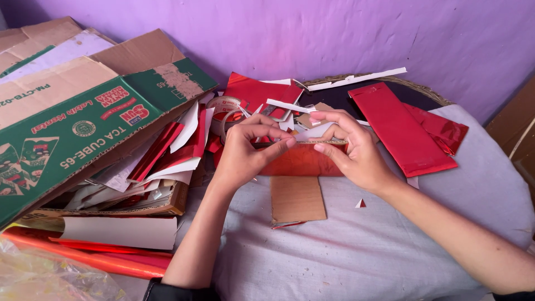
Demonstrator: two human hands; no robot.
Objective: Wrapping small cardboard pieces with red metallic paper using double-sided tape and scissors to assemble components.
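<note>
Both hands meet at the middle of the counter [390, 245], which is draped in a pale grey cloth. The left hand [245, 153] and the right hand [351, 147] pinch the top edge of a red foil-covered card piece [301, 160], fingers narrow and closed on it from either side, thumbs and forefingers pressing along the brown cardboard rim. The piece stands upright on its lower edge, its shiny red face toward the camera.

Just in front of it, flat on the cloth, lies a plain brown cardboard rectangle [297, 199], with a thin red sliver at its lower left corner. A tiny red scrap [361, 204] lies near the right wrist.

Behind the hands the space is crowded: a long red foil bag [398, 128] lies slanted to the right, a crumpled red foil sheet [446, 131] beside it, and white paper strips [356, 79] rest across a woven basket rim [429, 89]. A roll of clear tape [224, 107] sits behind the left hand, among red and white offcuts.

To the left, a large green and brown carton [72, 128] leans over a heap of red foil and white sheets [173, 147]. Rolled red foil [95, 253] lies at the lower left, next to yellowish clear plastic wrap [50, 278].
</note>
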